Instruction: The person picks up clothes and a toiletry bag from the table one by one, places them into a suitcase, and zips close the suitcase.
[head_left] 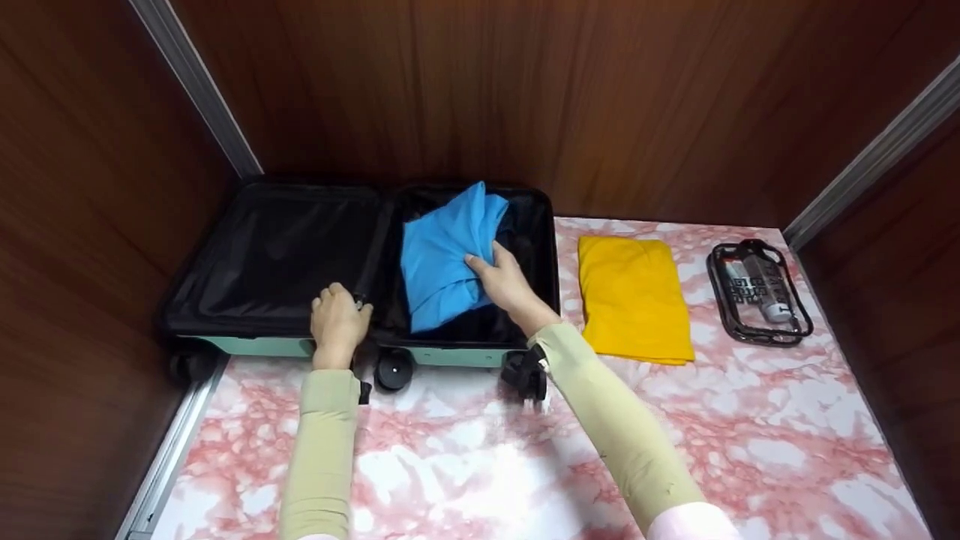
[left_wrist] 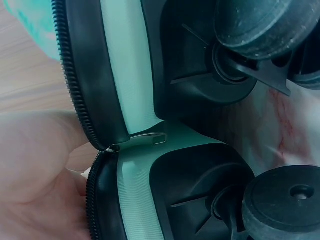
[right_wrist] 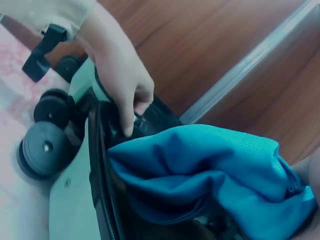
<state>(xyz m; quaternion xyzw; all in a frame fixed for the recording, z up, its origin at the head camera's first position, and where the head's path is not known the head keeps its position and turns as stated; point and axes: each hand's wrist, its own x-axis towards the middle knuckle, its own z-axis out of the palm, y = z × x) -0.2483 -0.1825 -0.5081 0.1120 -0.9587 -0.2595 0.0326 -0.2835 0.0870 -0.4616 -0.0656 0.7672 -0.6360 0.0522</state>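
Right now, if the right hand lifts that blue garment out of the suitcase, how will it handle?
Probably floppy: the blue garment already creases and bunches under the right hand. Likely light for its size, being thin cloth. It should not roll, but loose folds may drape and catch on the suitcase rim.

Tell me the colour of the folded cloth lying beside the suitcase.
The folded cloth is yellow, best seen in the head view.

Head view looks steeply down on the open suitcase (head_left: pixel 360 262) and bench (head_left: pixel 465 457). Both wrist views sit very close, sharing its hinge edge and wheels (left_wrist: pixel 285 205).
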